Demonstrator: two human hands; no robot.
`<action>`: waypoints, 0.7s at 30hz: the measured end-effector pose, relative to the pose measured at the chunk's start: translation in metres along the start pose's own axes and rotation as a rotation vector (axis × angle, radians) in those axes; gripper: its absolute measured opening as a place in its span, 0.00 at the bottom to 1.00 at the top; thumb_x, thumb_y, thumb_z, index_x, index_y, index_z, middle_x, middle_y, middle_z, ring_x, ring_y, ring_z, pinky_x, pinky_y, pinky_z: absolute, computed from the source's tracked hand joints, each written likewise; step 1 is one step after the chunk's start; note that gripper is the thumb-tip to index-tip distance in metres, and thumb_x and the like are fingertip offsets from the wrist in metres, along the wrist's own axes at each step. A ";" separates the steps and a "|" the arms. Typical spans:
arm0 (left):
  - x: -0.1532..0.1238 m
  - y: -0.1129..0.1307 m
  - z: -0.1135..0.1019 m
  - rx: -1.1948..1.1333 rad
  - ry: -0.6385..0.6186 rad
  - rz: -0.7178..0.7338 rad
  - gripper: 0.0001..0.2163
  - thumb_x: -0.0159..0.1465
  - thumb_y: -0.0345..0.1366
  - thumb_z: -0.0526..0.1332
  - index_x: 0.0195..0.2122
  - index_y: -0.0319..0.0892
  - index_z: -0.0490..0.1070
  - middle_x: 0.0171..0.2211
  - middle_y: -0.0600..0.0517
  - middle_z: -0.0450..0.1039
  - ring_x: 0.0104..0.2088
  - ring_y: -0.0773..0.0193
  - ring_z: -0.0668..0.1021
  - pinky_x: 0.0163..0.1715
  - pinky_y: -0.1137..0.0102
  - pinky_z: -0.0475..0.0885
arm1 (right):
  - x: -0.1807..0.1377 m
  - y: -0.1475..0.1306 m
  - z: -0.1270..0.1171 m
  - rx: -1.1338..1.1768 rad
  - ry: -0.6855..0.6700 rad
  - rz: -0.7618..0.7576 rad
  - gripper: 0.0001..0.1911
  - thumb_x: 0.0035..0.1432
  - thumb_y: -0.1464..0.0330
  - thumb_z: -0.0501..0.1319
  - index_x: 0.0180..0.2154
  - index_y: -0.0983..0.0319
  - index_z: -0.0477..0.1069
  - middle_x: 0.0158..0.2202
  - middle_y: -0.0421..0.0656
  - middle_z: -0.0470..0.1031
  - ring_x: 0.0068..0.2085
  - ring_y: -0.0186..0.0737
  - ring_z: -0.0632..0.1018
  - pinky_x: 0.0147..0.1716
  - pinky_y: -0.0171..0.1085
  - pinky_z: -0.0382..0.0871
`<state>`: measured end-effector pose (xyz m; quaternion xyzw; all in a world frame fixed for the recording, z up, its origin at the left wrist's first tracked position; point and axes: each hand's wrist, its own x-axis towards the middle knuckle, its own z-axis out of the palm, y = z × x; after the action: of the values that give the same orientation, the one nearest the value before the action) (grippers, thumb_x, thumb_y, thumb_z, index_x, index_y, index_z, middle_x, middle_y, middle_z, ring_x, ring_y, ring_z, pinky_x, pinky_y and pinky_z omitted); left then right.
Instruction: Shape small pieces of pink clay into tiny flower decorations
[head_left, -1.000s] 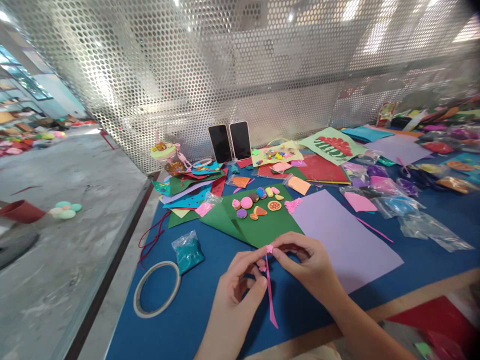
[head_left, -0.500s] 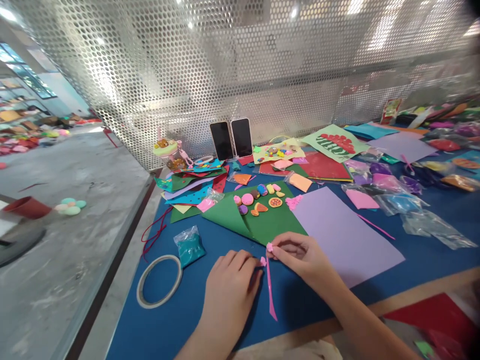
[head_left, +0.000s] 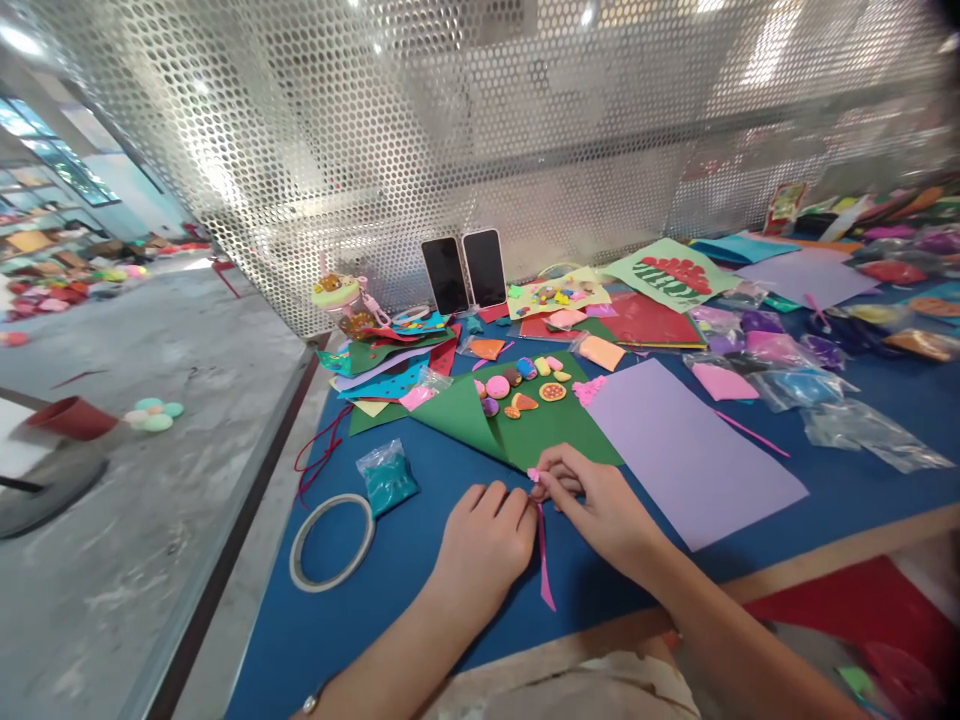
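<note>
Between the thumb and fingers of my right hand (head_left: 600,505) is a small lump of pink clay (head_left: 534,475). My left hand (head_left: 491,540) rests palm down just left of it, fingers bent and closed. Its thumb and fingertips are mostly hidden, so what they hold does not show. A slim pink plastic clay tool (head_left: 545,565) lies on the table below the meeting fingers. Just beyond is a green sheet (head_left: 555,425) with one corner folded over, bearing several small clay shapes such as a round pizza (head_left: 553,392). A crumbly pink clay heap (head_left: 589,390) sits at its right edge.
A purple sheet (head_left: 690,460) lies to the right. On the left are a tape roll (head_left: 295,555) and a bag of teal clay (head_left: 390,478). Two phones (head_left: 484,268) lean against the perforated metal panel (head_left: 360,130). Bagged clay (head_left: 720,380) crowds the right side.
My hands have come closer together, and the pink bit seen earlier at my left fingertips is now hidden. My right hand still pinches its pink lump. The view has shifted slightly.
</note>
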<state>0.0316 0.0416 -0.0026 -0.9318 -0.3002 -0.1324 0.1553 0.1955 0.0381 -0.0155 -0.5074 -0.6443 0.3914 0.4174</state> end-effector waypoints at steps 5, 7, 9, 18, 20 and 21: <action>0.002 -0.001 0.001 0.018 -0.009 0.047 0.08 0.63 0.23 0.54 0.33 0.37 0.71 0.25 0.51 0.70 0.28 0.61 0.70 0.26 0.66 0.57 | -0.002 0.001 0.000 -0.028 -0.019 -0.003 0.04 0.63 0.66 0.51 0.36 0.58 0.62 0.29 0.42 0.78 0.33 0.40 0.80 0.30 0.35 0.73; 0.003 -0.003 0.002 0.010 -0.016 0.055 0.07 0.63 0.24 0.54 0.33 0.37 0.71 0.26 0.51 0.71 0.28 0.61 0.71 0.26 0.66 0.57 | -0.002 -0.001 0.000 -0.078 -0.015 -0.015 0.04 0.63 0.67 0.50 0.36 0.58 0.62 0.30 0.42 0.77 0.33 0.40 0.80 0.33 0.36 0.72; 0.003 -0.005 0.005 0.001 -0.014 0.048 0.06 0.64 0.26 0.55 0.32 0.37 0.70 0.25 0.51 0.71 0.27 0.62 0.71 0.25 0.66 0.57 | -0.003 -0.003 -0.001 -0.129 -0.014 -0.028 0.04 0.63 0.68 0.50 0.36 0.58 0.62 0.30 0.42 0.77 0.33 0.40 0.80 0.34 0.37 0.72; -0.002 -0.008 0.005 -0.039 -0.056 -0.017 0.07 0.65 0.31 0.55 0.31 0.39 0.70 0.26 0.52 0.71 0.26 0.62 0.72 0.25 0.66 0.58 | -0.007 -0.005 -0.001 -0.214 -0.025 -0.070 0.05 0.63 0.69 0.50 0.37 0.58 0.63 0.30 0.41 0.77 0.33 0.40 0.80 0.34 0.35 0.70; -0.003 -0.007 0.004 -0.049 -0.063 -0.013 0.07 0.65 0.31 0.55 0.31 0.39 0.70 0.26 0.52 0.71 0.26 0.62 0.72 0.24 0.67 0.59 | -0.008 -0.006 -0.002 -0.241 -0.043 -0.086 0.05 0.63 0.69 0.50 0.37 0.58 0.63 0.31 0.41 0.77 0.34 0.40 0.80 0.34 0.36 0.70; -0.003 -0.007 0.003 -0.057 -0.066 -0.010 0.08 0.65 0.31 0.54 0.30 0.39 0.70 0.26 0.52 0.71 0.26 0.62 0.73 0.24 0.67 0.59 | -0.008 -0.006 -0.002 -0.256 -0.048 -0.092 0.05 0.63 0.70 0.50 0.37 0.58 0.63 0.31 0.42 0.77 0.34 0.40 0.80 0.34 0.36 0.70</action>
<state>0.0253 0.0469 -0.0051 -0.9382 -0.3058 -0.1106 0.1181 0.1963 0.0289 -0.0105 -0.5169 -0.7214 0.2983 0.3512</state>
